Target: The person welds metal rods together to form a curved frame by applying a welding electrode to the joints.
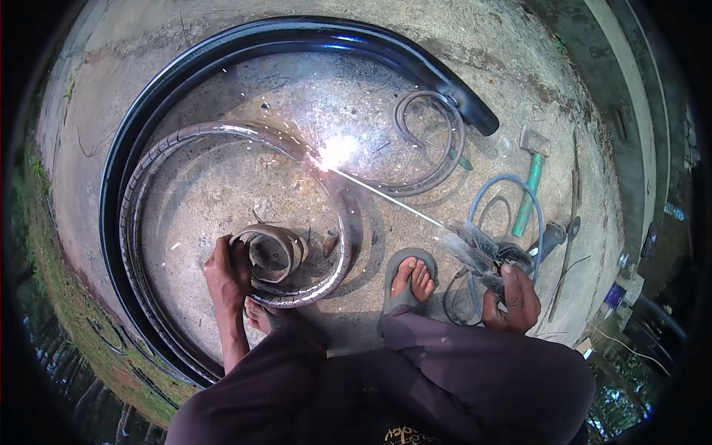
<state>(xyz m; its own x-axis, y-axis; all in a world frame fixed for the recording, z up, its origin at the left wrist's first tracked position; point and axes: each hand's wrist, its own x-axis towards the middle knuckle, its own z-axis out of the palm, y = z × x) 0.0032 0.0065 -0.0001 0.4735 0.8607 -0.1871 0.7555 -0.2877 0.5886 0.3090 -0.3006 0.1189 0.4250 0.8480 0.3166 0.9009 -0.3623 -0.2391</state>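
Note:
My left hand (226, 268) is closed on the near-left edge of a short rusty metal ring (288, 271), which sits inside the inner curl of a large metal scroll (132, 196) with notches along its band. In my right hand (512, 300) is a worn welding electrode holder (483, 256), its jaws partly hidden by frayed dark material. A thin welding rod (393, 196) runs from it up and left to a glaring arc. Sparks fly where the rod's tip meets the scroll beside a smaller metal scroll (426, 185); the glare hides the joint.
A thick black curved tube (297, 35) arches around the far and left sides. To the right lie a hammer (528, 194) with a green handle, a looped blue cable (478, 194) and a dark rod (567, 263). My sandalled feet (411, 280) rest on the concrete near the work.

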